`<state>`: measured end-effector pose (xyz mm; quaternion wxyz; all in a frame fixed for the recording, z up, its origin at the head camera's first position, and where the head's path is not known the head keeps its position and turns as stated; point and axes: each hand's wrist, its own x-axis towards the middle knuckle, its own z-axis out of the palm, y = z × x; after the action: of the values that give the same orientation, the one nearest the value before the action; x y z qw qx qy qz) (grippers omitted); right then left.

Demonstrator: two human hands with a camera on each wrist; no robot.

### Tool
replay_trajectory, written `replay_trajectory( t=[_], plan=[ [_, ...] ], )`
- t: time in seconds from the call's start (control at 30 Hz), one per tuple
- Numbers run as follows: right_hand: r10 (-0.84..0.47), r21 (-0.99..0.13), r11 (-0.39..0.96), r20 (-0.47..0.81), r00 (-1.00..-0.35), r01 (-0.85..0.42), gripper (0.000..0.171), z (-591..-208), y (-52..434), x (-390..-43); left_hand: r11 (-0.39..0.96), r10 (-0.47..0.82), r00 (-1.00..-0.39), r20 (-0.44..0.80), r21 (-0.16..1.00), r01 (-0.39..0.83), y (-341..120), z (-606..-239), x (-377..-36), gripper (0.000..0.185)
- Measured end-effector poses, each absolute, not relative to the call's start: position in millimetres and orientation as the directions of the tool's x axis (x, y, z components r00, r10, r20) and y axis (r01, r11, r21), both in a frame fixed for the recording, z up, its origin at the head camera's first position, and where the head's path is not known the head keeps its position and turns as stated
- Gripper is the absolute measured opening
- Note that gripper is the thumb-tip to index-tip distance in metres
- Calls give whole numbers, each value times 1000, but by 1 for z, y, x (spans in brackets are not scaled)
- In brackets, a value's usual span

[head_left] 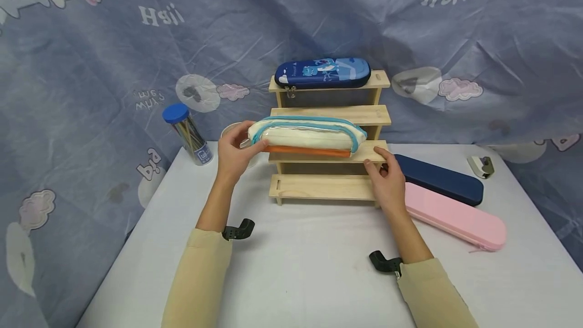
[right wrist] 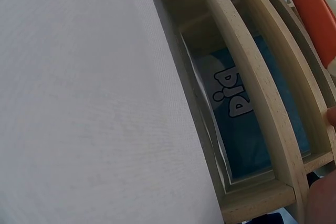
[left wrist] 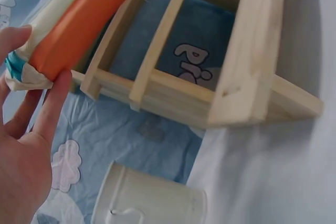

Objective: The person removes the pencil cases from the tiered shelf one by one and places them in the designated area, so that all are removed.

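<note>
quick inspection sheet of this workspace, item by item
surface: white table, partly bare.
job's things: white pencil case with teal zip and orange underside, on the third step of the wooden stepped shelf.
clutter: blue cartoon case on the top step; navy case, pink case, stick tube, white cup, small stapler-like item.
hands: left hand holds the pencil case's end; right hand rests on the shelf's side.
cables: nothing seen.
surroundings: blue cartoon cloth.

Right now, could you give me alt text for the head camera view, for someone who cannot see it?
A person's left hand holds a cream and orange pencil pouch on a stepped wooden rack, while the right hand rests on the rack's right end. A blue cartoon pencil case lies on the top step; navy and pink cases lie on the table.
</note>
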<state>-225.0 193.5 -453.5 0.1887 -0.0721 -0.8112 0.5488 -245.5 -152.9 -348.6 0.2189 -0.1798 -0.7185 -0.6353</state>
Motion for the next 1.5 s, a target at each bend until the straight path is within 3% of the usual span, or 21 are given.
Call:
replay_trajectory(
  t=[1.5],
  plan=[
    [319,-881,455,299,-899,-131,49,-457,192,-224,31,-62,-877,476,880,475,-210,-391,-195,47]
  ],
)
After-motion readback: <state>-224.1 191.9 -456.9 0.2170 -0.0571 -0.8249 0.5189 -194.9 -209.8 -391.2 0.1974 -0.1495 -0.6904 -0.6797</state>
